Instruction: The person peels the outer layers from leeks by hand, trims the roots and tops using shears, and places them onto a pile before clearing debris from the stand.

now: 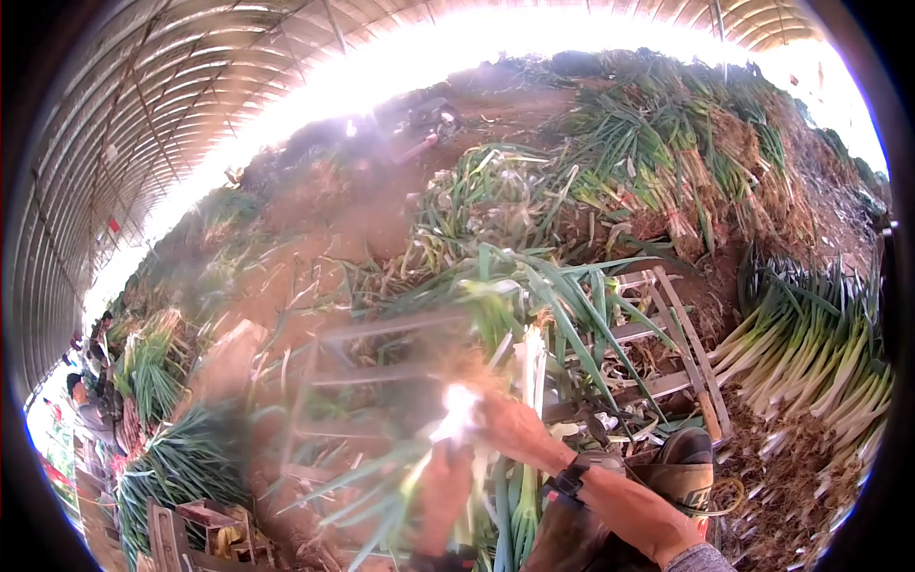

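Green onion stalks with long green leaves and white stems stand at the middle, in front of my hands. My right hand, with a dark watch on its wrist, reaches in from the lower right to the stalks. My left hand comes up from below beside it, smeared by glare. The two hands are close together. Glare and blur hide the fingers and whatever they hold. More green leaves hang below the hands, between the forearms.
A metal frame lies behind the stalks, near a shoe. Peeled onions lie in a row at right. Unpeeled bundles are heaped behind, others at left. People are at far left.
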`<state>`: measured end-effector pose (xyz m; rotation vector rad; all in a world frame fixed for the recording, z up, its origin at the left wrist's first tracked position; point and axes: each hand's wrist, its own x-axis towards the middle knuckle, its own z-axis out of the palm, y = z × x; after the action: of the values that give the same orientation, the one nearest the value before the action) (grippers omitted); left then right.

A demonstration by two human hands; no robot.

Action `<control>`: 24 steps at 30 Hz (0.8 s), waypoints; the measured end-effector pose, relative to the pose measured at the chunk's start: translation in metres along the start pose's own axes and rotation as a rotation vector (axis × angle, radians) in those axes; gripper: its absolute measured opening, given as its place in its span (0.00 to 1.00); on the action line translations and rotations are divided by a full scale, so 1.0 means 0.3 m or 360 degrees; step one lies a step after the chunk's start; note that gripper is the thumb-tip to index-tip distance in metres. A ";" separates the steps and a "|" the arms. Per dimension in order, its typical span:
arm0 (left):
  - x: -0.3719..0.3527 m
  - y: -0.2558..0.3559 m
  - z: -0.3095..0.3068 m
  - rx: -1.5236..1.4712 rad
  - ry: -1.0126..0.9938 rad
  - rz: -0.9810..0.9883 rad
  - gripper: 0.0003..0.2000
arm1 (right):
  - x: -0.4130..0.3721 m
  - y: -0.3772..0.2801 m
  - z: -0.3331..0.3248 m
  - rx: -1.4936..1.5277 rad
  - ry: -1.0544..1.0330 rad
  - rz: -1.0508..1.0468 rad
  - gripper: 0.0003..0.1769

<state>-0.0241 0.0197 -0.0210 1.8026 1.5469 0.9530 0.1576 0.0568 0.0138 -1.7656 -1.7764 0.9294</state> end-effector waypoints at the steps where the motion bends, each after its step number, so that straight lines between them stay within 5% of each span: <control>1: -0.004 -0.004 0.006 -0.0032 0.0056 0.0045 0.12 | 0.007 0.009 -0.009 -0.0027 0.0010 -0.0127 0.21; 6: -0.018 -0.113 0.001 -0.0090 0.0092 0.0051 0.10 | 0.029 -0.011 -0.154 -0.0499 -0.0342 -0.0446 0.21; 16: -0.040 -0.219 -0.059 -0.1209 -0.0017 -0.0292 0.07 | 0.087 -0.045 -0.227 -0.1154 0.0054 -0.1404 0.09; 24: -0.051 -0.234 -0.065 -0.0982 0.0041 -0.0084 0.08 | 0.098 -0.143 -0.337 -0.1600 0.0122 -0.1493 0.02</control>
<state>-0.0817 0.0156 -0.0682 1.3069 1.1324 1.2600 0.2013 0.1023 0.1084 -1.0238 -2.8190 -0.4943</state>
